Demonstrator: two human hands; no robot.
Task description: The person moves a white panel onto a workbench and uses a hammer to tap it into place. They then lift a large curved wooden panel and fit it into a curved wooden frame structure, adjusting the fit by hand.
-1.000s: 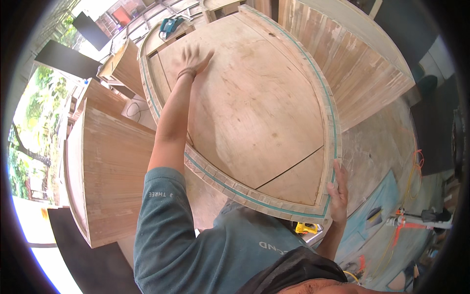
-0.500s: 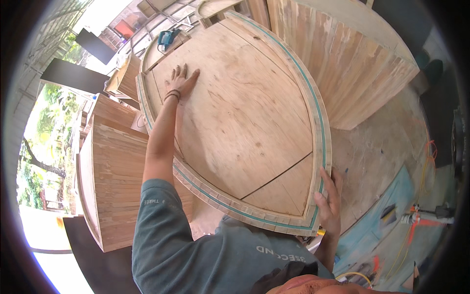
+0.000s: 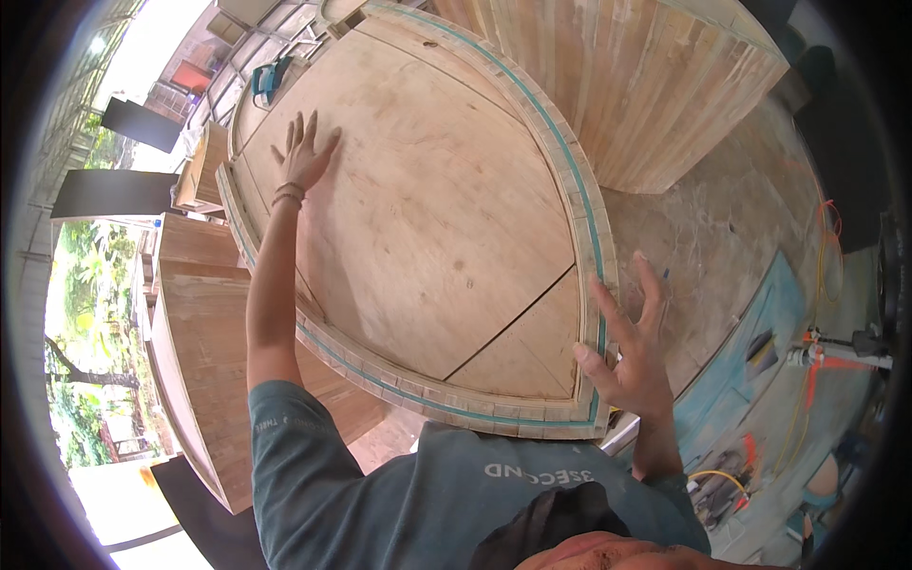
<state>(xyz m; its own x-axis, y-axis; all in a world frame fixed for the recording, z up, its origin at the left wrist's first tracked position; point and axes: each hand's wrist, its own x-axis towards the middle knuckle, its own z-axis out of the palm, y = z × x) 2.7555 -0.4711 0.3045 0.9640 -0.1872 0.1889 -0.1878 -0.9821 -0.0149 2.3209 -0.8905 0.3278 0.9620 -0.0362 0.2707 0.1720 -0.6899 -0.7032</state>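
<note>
In front of me lies a large curved wooden panel (image 3: 427,199), pointed toward my lower right. A raised rim of small wood blocks (image 3: 418,387) runs round it, with a teal stripe (image 3: 572,147) set along the top. My left hand (image 3: 306,160) rests flat on the panel's far left part, fingers spread, a band round the wrist. By the rim's near right corner is my right hand (image 3: 627,342), fingers spread apart, thumb and a fingertip over the rim. Whether they touch it I cannot tell. Neither hand holds anything.
A teal power tool (image 3: 270,80) sits at the panel's far left end. Slatted wooden pieces stand at the left (image 3: 223,347) and far right (image 3: 608,85). On the right floor are a blue sheet (image 3: 731,351), a clamp-like metal tool (image 3: 836,355) and orange cord (image 3: 830,220).
The panel sits further left and up in view. My right hand has opened its fingers and lifted from its grip round the rim's edge. My left hand stays flat on the panel.
</note>
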